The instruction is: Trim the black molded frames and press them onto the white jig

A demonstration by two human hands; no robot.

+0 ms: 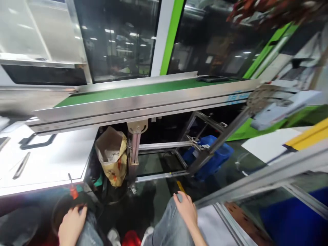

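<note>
My left hand (72, 223) rests on my left thigh in the lower left, fingers lying loosely over the jeans. Just beyond it a red-handled screwdriver (73, 191) points upward near the table edge; a small gap shows between its handle and my fingers. Over my right knee lies my right hand (186, 208), its fingers apart and nothing in them. On the white table (64, 160) at the left are a dark rectangular frame (38, 145) and a slim metal tool (22, 165).
A green conveyor belt (128, 91) crosses ahead, with a dark flat part (212, 79) at its far right. Below stand a paper bag (112, 159) and a blue bin (210, 157). An aluminium frame (256, 181) slants across my right side. A glazed machine (118, 37) stands behind.
</note>
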